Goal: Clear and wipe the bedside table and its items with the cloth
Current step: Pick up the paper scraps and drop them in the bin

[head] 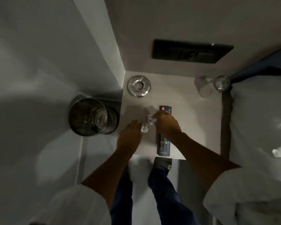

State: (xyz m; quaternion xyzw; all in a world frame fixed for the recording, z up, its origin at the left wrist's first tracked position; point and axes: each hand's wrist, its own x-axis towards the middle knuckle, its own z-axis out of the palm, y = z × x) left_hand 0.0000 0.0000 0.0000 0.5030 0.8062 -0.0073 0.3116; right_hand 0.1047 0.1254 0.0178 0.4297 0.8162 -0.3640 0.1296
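Both hands pinch paper scraps: left hand (130,130) one scrap (144,128), right hand (166,123) another (151,119). Drop them in the bin (92,116).

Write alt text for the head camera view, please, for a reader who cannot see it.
Two hands, left hand and right hand, each pinch a crumpled wrapper over a pale bedside table, beside a black remote control. A metal ashtray and two glasses stand behind; a mesh bin stands left.

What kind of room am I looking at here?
Probably a hotel bedroom: a small bedside table in a corner beside a white-sheeted bed, holding a TV remote, an ashtray and drinking glasses.
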